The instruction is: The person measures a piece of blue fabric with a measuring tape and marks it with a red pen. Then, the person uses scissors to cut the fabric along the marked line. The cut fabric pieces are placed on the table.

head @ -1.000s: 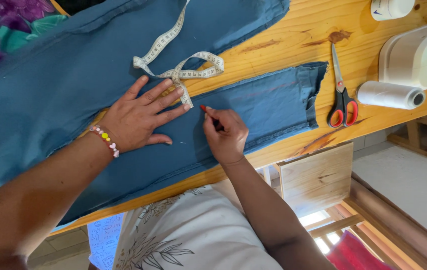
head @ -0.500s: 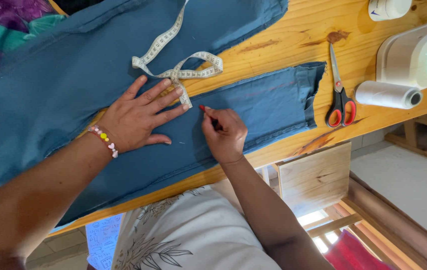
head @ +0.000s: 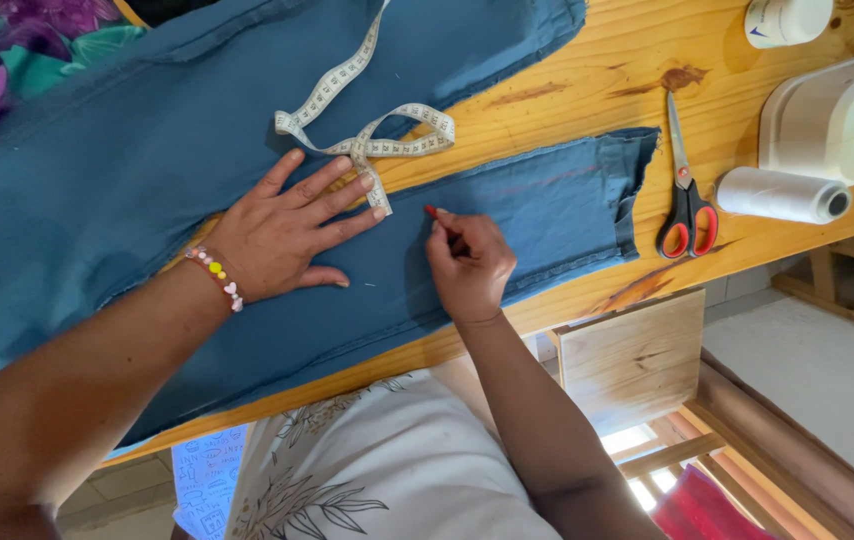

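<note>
Blue trousers (head: 127,160) lie spread across a wooden table (head: 567,80). My left hand (head: 282,230) rests flat on the near trouser leg with its fingers spread, the fingertips on the end of a white measuring tape (head: 367,140). My right hand (head: 469,262) pinches a small red marking tool (head: 431,212), its tip touching the fabric just right of the tape's end. A beaded bracelet (head: 215,278) circles my left wrist.
Red-handled scissors (head: 685,190) lie on the table beyond the trouser cuff. A white thread spool (head: 782,195) and a white sewing machine (head: 837,115) stand at the right. A white cone (head: 787,18) is at the top right. Floral cloth (head: 7,50) shows top left.
</note>
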